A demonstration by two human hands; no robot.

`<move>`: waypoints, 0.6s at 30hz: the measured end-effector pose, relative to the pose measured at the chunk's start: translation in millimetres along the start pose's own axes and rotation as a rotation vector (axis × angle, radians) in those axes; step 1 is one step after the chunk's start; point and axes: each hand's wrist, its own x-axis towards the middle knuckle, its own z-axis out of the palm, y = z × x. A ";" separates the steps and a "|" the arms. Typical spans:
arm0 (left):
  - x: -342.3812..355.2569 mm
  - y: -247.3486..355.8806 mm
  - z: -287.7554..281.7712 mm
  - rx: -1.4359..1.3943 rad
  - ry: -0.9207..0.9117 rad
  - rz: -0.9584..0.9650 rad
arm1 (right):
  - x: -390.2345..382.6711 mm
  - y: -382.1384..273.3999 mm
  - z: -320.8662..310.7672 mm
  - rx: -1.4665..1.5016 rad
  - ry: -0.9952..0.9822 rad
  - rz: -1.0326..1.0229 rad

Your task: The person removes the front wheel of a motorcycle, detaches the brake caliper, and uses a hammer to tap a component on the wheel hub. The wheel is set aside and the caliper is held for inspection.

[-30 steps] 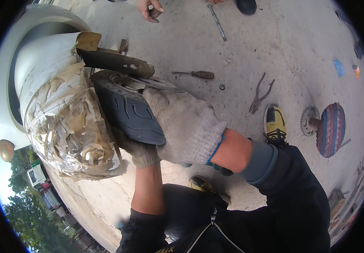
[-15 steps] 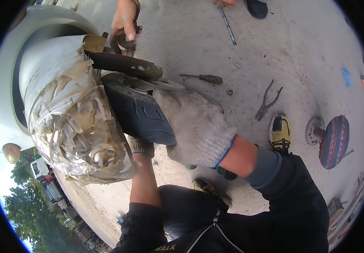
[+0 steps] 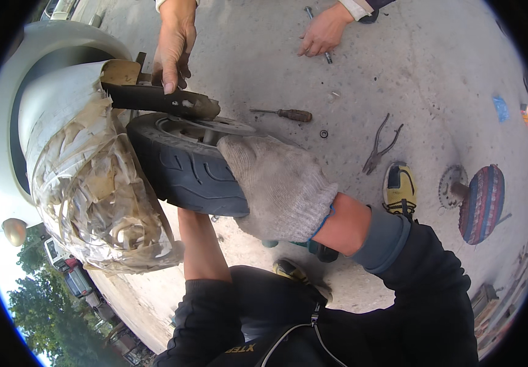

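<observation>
Tyre (image 3: 184, 168) sits on its wheel under the taped mudguard (image 3: 86, 177), left of centre in the head view. Your gloved right hand (image 3: 279, 186) is clamped on the tread at its 4 o'clock; your left hand is hidden beneath, grip unknown. A co-worker's hand (image 3: 175, 46) presses the bracket (image 3: 160, 101) at 12 o'clock; if the wheel shifts, fingers could get pinched there.

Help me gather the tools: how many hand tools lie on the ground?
3: a screwdriver by the wheel, pliers to its right, a metal rod under another person's hand. Others may be hidden.
</observation>
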 end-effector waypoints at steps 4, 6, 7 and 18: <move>-2.1 0.0 -4.0 0.020 0.017 -0.015 | 24.8 -37.5 -6.3 -0.145 -0.014 0.054; -2.6 -0.7 -6.0 0.021 0.023 -0.011 | 41.6 -39.3 -8.0 -0.075 -0.182 0.135; -1.9 -1.4 -6.5 0.015 0.023 -0.010 | 47.3 -36.5 -10.1 -0.134 -0.211 0.109; -2.4 -4.0 -21.1 0.012 0.055 -0.023 | 47.6 -46.6 6.7 -0.261 -0.112 0.115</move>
